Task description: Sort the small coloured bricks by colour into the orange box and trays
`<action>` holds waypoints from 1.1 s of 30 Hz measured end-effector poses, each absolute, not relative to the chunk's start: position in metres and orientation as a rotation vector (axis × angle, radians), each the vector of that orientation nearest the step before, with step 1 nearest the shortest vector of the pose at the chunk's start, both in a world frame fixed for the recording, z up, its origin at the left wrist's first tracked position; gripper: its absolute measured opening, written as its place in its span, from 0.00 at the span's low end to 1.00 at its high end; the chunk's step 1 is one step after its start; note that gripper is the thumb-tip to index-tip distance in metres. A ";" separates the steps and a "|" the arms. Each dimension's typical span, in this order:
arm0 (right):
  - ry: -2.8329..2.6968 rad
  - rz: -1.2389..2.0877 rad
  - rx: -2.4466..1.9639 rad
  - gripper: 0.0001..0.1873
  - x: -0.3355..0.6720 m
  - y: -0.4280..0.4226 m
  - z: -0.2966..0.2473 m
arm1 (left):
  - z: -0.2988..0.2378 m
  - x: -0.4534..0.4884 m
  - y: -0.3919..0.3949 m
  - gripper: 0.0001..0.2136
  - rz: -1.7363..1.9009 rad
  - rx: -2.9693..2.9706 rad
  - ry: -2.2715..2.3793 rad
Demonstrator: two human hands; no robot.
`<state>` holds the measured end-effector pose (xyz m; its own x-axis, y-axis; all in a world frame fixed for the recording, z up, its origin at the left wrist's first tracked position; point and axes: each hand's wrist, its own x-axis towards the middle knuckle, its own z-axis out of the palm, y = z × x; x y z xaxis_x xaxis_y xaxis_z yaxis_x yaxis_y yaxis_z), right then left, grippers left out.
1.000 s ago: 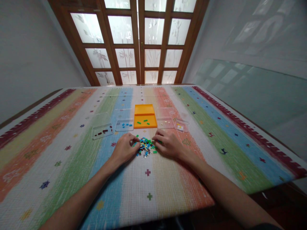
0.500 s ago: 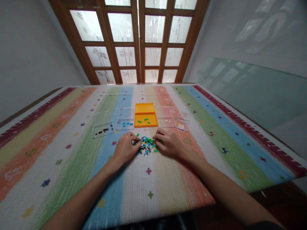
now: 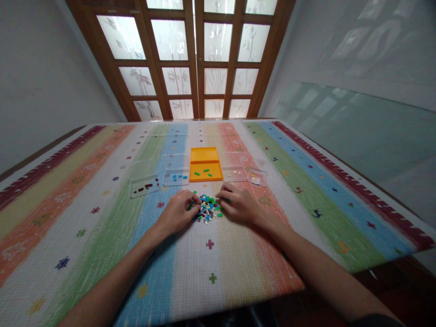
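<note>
A small heap of mixed coloured bricks (image 3: 207,209) lies on the striped cloth in front of me. My left hand (image 3: 177,210) rests at the heap's left edge, fingers curled and pinched at the pieces. At the right edge my right hand (image 3: 238,203) has its fingers curled onto the heap too. What either pinch holds is too small to make out. Behind the heap stand an open orange box (image 3: 205,165) with green pieces, a clear tray (image 3: 176,177) with blue pieces and a clear tray (image 3: 144,186) with dark red pieces.
Two more clear trays (image 3: 235,173) with pale and yellow pieces stand to the right of the orange box. The striped cloth (image 3: 306,190) covers the whole table. A wooden glazed door (image 3: 190,59) rises behind it; a glass sheet leans at the right wall.
Both hands stay at the heap, with only slight finger movement. The view has shifted a little.
</note>
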<state>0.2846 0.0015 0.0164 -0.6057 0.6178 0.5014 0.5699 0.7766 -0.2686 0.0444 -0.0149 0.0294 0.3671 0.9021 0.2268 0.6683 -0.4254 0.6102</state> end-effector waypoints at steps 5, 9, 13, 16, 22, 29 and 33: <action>-2.389 0.099 -0.888 0.11 0.285 0.001 0.017 | 0.047 0.024 -0.007 0.06 0.915 2.187 1.442; -2.383 0.083 -0.868 0.12 0.285 0.001 0.016 | 0.063 -0.008 0.004 0.08 1.091 2.092 1.706; -2.391 0.086 -0.870 0.11 0.284 0.001 0.014 | 0.070 -0.042 0.013 0.10 1.116 2.012 1.957; -2.390 0.103 -0.875 0.11 0.285 0.002 0.013 | 0.069 -0.059 0.016 0.10 1.057 2.003 2.105; -2.392 0.098 -0.875 0.11 0.285 0.002 0.014 | 0.061 -0.071 0.023 0.11 0.964 2.020 2.140; -2.391 0.126 -0.897 0.10 0.285 0.001 0.014 | 0.054 -0.076 0.029 0.07 0.902 2.091 2.101; -2.395 0.132 -0.901 0.10 0.284 0.000 0.015 | 0.050 -0.077 0.030 0.08 0.895 2.095 2.094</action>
